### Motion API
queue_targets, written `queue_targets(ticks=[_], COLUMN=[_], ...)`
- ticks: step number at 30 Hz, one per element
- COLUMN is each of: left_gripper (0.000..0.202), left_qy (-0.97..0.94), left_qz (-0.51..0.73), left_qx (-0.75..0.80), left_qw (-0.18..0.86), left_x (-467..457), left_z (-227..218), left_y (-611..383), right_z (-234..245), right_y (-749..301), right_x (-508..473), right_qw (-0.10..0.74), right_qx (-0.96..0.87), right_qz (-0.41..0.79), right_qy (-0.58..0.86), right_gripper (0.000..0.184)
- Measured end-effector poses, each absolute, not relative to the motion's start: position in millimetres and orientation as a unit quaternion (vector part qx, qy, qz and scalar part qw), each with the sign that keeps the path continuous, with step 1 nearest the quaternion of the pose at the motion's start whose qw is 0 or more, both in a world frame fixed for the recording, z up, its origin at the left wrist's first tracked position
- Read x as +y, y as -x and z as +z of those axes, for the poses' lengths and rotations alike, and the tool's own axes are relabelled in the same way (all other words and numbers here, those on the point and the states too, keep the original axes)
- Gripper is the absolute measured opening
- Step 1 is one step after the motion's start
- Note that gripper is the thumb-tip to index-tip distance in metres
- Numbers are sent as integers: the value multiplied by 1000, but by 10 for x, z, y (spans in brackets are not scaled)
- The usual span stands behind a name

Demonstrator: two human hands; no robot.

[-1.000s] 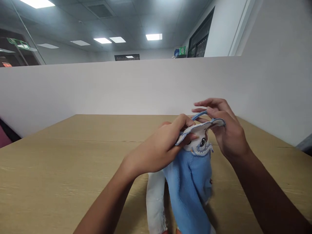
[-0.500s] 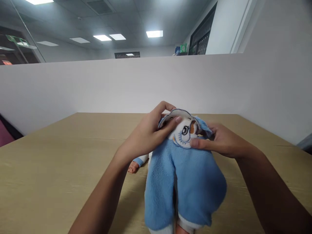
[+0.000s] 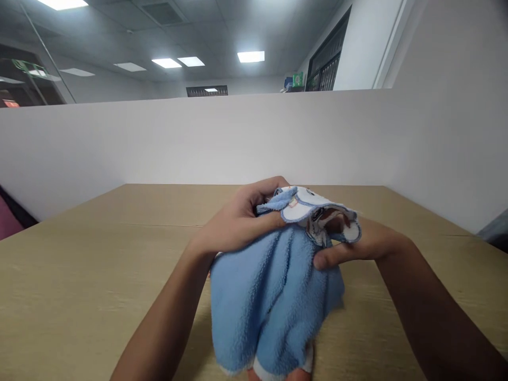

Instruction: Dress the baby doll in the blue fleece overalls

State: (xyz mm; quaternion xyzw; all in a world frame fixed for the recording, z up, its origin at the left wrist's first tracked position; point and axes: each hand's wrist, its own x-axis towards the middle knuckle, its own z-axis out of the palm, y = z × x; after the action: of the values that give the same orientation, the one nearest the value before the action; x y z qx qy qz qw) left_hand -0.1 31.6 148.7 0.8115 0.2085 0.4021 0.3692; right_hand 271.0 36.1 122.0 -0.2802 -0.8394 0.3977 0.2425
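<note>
"Blue fleece garment, white bib at its top: where does it lie?"

"Over the worktop, low in my view, between both hands. The left hand has a closed grip on its upper part, thumb in front. The right hand lays its thumb against the front, fingers hidden; how tight that grip is, I cannot tell."

"And how far along?"

"Partway, I judge: fleece covers most of the doll's legs, visible below the hem. The bib is curled, not yet flat."
</note>
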Motion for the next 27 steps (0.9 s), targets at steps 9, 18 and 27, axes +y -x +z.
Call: queue_targets(ticks=[9, 18, 27], left_gripper=[35, 39, 36], left_qy=[-806, -848, -826], left_qz=[392, 208, 345], left_qx=[225, 237, 222], left_qw=[382, 426, 388], left_x=[268, 464, 507], left_z=[1499, 1516, 1451], left_y=[-64, 287, 159], right_z=[1170, 1172, 1127], right_y=[-2549, -2626, -2596], right_x=[266, 216, 262], right_qw=[162, 318, 166], right_qx=[-841, -755, -803], right_qz=[429, 508, 496], right_qy=[289, 265, 284], right_gripper=[60, 69, 73])
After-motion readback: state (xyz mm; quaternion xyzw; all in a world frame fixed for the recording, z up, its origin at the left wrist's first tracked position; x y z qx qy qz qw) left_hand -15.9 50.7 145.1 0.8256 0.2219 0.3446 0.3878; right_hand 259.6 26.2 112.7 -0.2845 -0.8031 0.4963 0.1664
